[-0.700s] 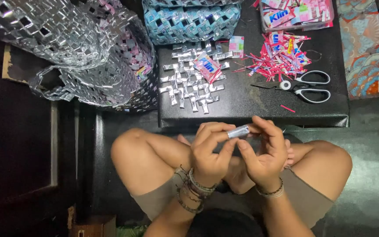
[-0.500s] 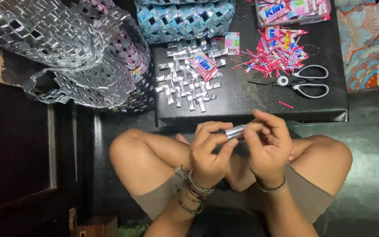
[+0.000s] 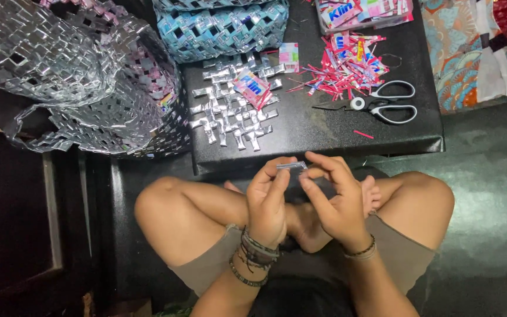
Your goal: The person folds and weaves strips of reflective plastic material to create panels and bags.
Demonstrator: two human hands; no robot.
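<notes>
Folded strip [image 3: 291,166]: shiny silver foil, creased. Woven mat [image 3: 230,114] and large woven bag [image 3: 71,70]: glossy metallic foil wrappers. Surface [image 3: 324,132]: black, smooth, faintly glossy. Scissors [image 3: 377,104]: metal blades, white plastic handles. Cut wrapper scraps [image 3: 347,64]: glossy pink plastic film. Far right, patterned cloth [image 3: 470,53], matt.
</notes>
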